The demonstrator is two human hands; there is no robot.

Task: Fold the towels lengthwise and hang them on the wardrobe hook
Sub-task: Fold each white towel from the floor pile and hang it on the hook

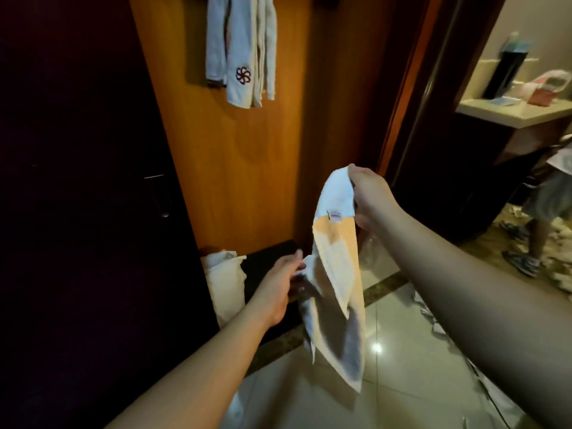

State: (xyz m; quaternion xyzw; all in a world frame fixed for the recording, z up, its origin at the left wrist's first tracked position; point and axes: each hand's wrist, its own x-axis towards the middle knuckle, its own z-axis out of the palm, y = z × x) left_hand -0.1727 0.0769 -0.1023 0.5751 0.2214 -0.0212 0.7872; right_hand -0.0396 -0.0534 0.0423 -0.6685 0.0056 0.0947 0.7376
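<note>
Right hand is raised in front of the orange wooden wardrobe panel, fingers curled round the top end of a white towel and gripping it. That towel hangs down from the grip in a long loose fold, with a small red-and-white label sewn just below the hand and its lower end dangling above the glossy tiled floor. Left hand sits lower, also before the panel, its fingertips pinching the towel's side edge about halfway down; the remaining fingers appear loosely curled.

High on the wardrobe panel, well above both hands, several white towels already hang in narrow strips; one bears a dark flower emblem. At the foot of the panel, just beyond the left hand, more white cloth is heaped beside a dark box. Left of the panel stands a dark door with a metal handle.

Far right of the panel, a pale counter carries a dark bottle and plastic bags, and another person's legs stand among scattered white scraps.
</note>
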